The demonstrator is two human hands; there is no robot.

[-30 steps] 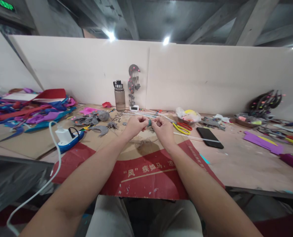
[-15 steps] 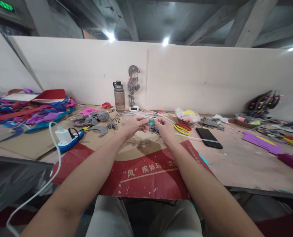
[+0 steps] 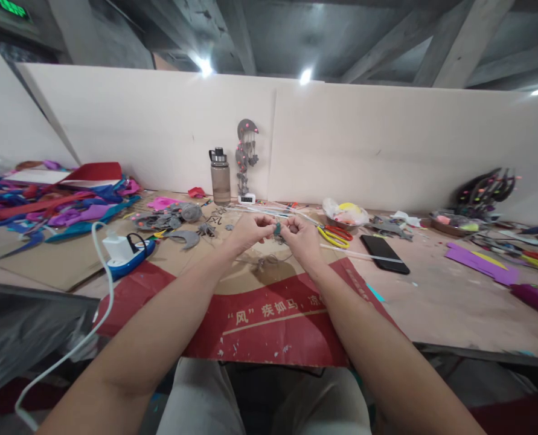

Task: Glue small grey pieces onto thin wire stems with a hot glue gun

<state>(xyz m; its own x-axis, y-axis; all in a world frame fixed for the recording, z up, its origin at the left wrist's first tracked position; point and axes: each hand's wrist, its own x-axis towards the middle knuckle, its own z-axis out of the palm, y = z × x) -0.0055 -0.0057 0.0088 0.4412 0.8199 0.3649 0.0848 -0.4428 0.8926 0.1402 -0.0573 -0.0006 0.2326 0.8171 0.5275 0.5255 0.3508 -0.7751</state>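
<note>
My left hand (image 3: 254, 231) and my right hand (image 3: 299, 234) meet over the cardboard, thumbs and fingertips pinched together. Between them they hold a small teal piece (image 3: 277, 229), too small to make out its kind. Thin grey string (image 3: 269, 261) hangs and curls beneath the hands, above the cardboard. A grey felt crescent (image 3: 186, 238) lies left of my left hand, with a pile of grey felt pieces (image 3: 166, 219) behind it. Yellow-handled scissors (image 3: 334, 237) rest just right of my right hand.
Red-printed cardboard (image 3: 269, 332) covers the table's front. A water bottle (image 3: 220, 181) and a hanging grey felt moon ornament (image 3: 247, 145) stand at the back. To the right lies a phone (image 3: 384, 254); to the left, a blue power strip (image 3: 130, 258) and heaped coloured felt (image 3: 69, 199).
My fingertips have come closer together around the teal piece, which looks darker and more upright. The string below has shifted and spread.
</note>
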